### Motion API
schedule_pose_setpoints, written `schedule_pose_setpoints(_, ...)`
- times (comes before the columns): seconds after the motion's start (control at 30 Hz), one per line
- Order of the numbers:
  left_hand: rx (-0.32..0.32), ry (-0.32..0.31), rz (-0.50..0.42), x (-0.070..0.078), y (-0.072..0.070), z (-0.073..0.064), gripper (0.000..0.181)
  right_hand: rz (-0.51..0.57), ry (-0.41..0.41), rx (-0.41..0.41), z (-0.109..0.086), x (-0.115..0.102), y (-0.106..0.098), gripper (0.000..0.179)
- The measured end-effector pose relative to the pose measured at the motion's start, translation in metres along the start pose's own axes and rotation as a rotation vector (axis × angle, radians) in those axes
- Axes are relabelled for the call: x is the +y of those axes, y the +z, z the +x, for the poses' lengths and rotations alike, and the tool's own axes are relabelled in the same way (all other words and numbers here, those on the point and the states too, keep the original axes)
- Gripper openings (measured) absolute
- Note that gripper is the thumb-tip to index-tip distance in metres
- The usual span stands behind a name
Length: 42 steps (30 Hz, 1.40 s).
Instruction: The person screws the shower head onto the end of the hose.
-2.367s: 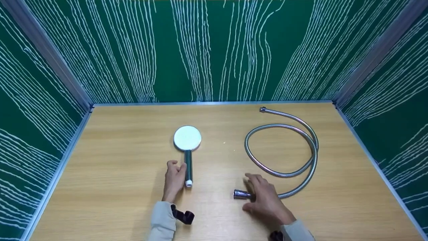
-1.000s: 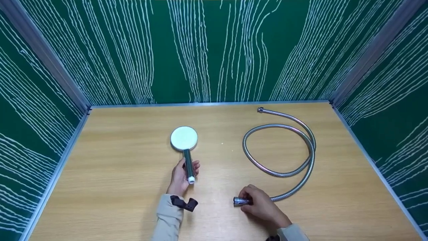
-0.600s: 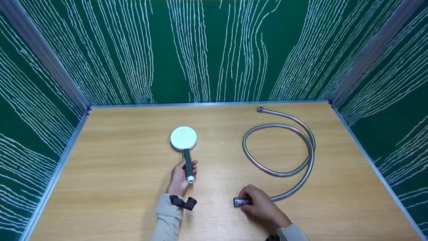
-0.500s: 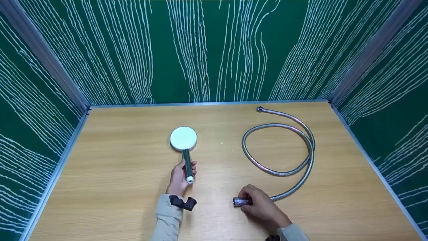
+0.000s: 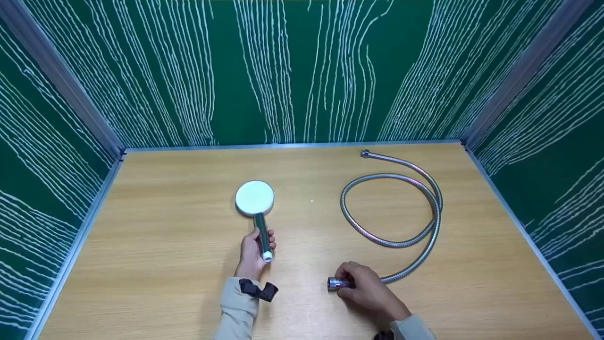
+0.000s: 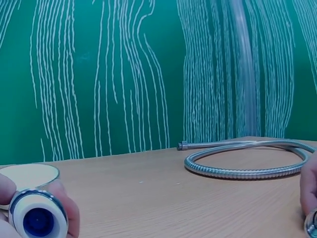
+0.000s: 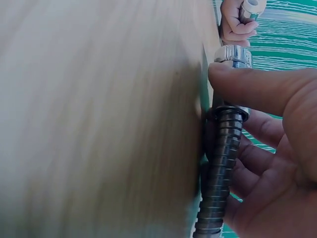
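Note:
My left hand (image 5: 252, 252) grips the dark green handle of a shower head (image 5: 255, 198), whose round white face points up. The handle's white threaded end (image 6: 38, 218) faces the left wrist camera and shows a blue inside. With thumb and fingers, my right hand (image 5: 370, 288) pinches the chrome end fitting (image 5: 336, 283) of a metal shower hose (image 5: 408, 271). In the right wrist view the thumb (image 7: 247, 87) lies across that fitting, and the ribbed hose runs down past the fingers. The shower head and the fitting are apart.
The hose lies in a loop on the wooden table (image 5: 165, 203), its other end nut (image 5: 364, 153) near the back edge. Green panels (image 5: 236, 71) with white wavy lines stand at the back and both sides. A black wrist strap (image 5: 258, 289) sits on the left sleeve.
My left hand has gone from beside the handle to gripping it, tilting the shower head slightly. My right hand has closed on the hose fitting. In the last half second little has moved.

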<state>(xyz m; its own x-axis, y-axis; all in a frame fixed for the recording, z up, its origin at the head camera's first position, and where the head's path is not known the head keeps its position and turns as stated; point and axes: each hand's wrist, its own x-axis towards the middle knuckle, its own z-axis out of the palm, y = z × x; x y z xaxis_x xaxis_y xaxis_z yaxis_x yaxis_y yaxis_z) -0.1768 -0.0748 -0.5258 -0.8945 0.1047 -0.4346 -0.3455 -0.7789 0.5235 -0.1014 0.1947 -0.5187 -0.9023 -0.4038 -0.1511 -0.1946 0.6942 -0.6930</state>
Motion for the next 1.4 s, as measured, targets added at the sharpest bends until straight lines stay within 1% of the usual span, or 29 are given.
schedule_pose_setpoints(0.1,-0.008,0.012,-0.030,-0.002,0.000,-0.002,0.035,0.013,0.009,-0.007,0.000,-0.001,0.001,0.021)
schedule_pose_setpoints(0.17,-0.010,0.019,-0.038,-0.002,0.001,-0.004,0.034,0.012,0.001,-0.006,0.000,-0.001,0.001,0.021)
schedule_pose_setpoints(0.27,-0.006,0.023,-0.034,-0.003,0.001,-0.005,0.038,0.005,-0.016,0.004,0.000,-0.001,0.002,0.020)
schedule_pose_setpoints(0.4,0.008,0.009,-0.018,-0.005,0.001,-0.007,0.042,0.007,-0.030,0.011,-0.001,-0.001,0.002,0.020)
schedule_pose_setpoints(0.53,-0.028,-0.014,-0.052,-0.007,0.001,-0.010,0.044,0.010,-0.039,0.019,-0.002,0.000,0.003,0.020)
schedule_pose_setpoints(0.63,-0.058,-0.020,-0.088,-0.009,-0.001,-0.012,0.044,0.016,-0.034,0.021,-0.002,0.000,0.003,0.020)
schedule_pose_setpoints(0.7,-0.063,-0.022,-0.102,-0.010,-0.002,-0.014,0.043,0.018,-0.030,0.019,-0.002,0.000,0.003,0.020)
schedule_pose_setpoints(0.83,-0.098,-0.011,-0.106,-0.012,-0.008,-0.017,0.042,0.022,-0.026,0.006,-0.001,0.000,0.003,0.020)
schedule_pose_setpoints(1.0,-0.142,0.012,-0.099,-0.015,-0.017,-0.021,0.035,0.038,-0.007,-0.024,0.001,-0.002,0.002,0.020)
schedule_pose_setpoints(1.07,-0.158,0.014,-0.104,-0.016,-0.020,-0.021,0.039,0.040,0.001,-0.029,0.001,-0.002,0.002,0.020)
schedule_pose_setpoints(1.2,-0.174,0.005,-0.144,-0.019,-0.023,-0.024,0.059,0.045,0.008,-0.025,0.001,-0.002,0.002,0.021)
schedule_pose_setpoints(1.27,-0.177,0.004,-0.171,-0.020,-0.023,-0.026,0.065,0.047,0.005,-0.021,0.001,-0.002,0.002,0.021)
schedule_pose_setpoints(1.33,-0.180,0.009,-0.200,-0.022,-0.024,-0.029,0.061,0.049,0.001,-0.016,0.000,-0.001,0.002,0.021)
schedule_pose_setpoints(1.4,-0.187,0.020,-0.209,-0.025,-0.025,-0.031,0.048,0.041,-0.013,-0.010,0.000,-0.001,0.002,0.021)
